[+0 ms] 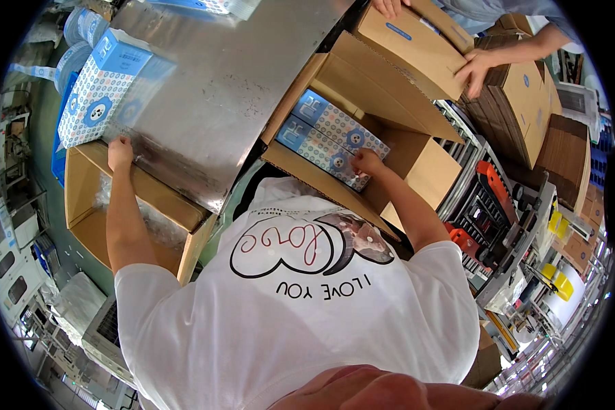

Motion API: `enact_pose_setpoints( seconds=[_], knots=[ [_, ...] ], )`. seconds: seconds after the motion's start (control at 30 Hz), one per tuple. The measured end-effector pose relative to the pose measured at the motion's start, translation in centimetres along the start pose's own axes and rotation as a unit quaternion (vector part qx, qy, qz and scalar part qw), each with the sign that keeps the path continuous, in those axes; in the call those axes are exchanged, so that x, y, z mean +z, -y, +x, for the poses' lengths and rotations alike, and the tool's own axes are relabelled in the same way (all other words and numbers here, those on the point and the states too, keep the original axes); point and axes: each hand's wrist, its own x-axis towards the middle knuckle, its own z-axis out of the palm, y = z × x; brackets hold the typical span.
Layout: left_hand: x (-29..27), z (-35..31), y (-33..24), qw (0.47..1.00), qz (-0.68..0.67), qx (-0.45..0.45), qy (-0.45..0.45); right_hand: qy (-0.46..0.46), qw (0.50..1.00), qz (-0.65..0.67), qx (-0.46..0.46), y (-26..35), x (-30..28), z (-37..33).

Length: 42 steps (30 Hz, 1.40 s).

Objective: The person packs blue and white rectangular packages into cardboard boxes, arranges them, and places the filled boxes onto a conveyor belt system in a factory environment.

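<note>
My left hand (121, 152) is closed at the near edge of the metal table (212, 68), just above the rim of an open cardboard box (82, 179) with clear plastic inside. What its fingers hold, if anything, is hidden. Beside it on the table stands a blue-and-white patterned package (92, 102). On the right, my right hand (367, 162) reaches into an open shipping carton (362, 75). Its fingers are curled against two similar patterned packages (328, 137) lying side by side in there; whether they pinch anything cannot be seen.
Across from me, another person's hand (477, 71) touches a cardboard carton (410, 44). Flattened cartons (526, 113) are stacked at the right, behind a machine with orange parts (497, 188). Rolls of blue-and-white printed material (75, 61) sit at the far left.
</note>
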Motion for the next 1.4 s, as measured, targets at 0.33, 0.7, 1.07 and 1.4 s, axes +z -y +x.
enact_pose_setpoints(
  seconds=[0.33, 0.7, 1.07, 1.4],
  knots=[
    [-6.8, -3.3, -3.5, 0.980, -0.053, 0.006, -0.190, -0.164, 0.739, -0.560, -0.337, 2.2, 2.2, -4.7],
    [-13.7, -15.6, -28.7, 0.728, -0.610, 0.171, 0.264, -0.004, 0.875, 0.212, -0.436, 25.1, 1.2, -12.2],
    [-7.8, -17.1, -30.0, 0.661, -0.549, 0.225, 0.459, 0.039, 0.983, 0.142, -0.111, 11.8, 3.8, -0.8],
    [-11.6, 3.2, -26.0, 0.870, -0.332, 0.332, -0.153, -0.235, 0.877, -0.134, -0.397, 32.7, -4.2, -1.1]
  ],
)
